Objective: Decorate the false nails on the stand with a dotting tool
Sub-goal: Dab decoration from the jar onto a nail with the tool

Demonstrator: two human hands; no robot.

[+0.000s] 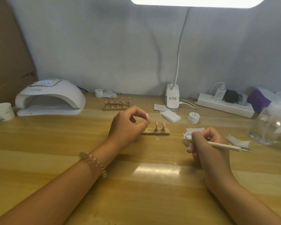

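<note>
A paper cup (2,111) stands at the left edge of the desk (136,189), beside a white nail lamp (50,96) whose lit display is too blurred to read. Behind, a far rack (118,105) carries pink nails. The left hand (128,124) covers the left end of the stand (159,132), its fingers (143,123) curled against the thumb; I cannot tell whether they pinch anything. 2 pink false nails (156,124) stand on the stand's right half. A white jar (193,118) bears unreadable script on its lid. The right hand (208,146) grips the dotting tool (224,146) like a pen, tip at an open pot (187,135). A power strip (224,105) lies beyond.
</note>
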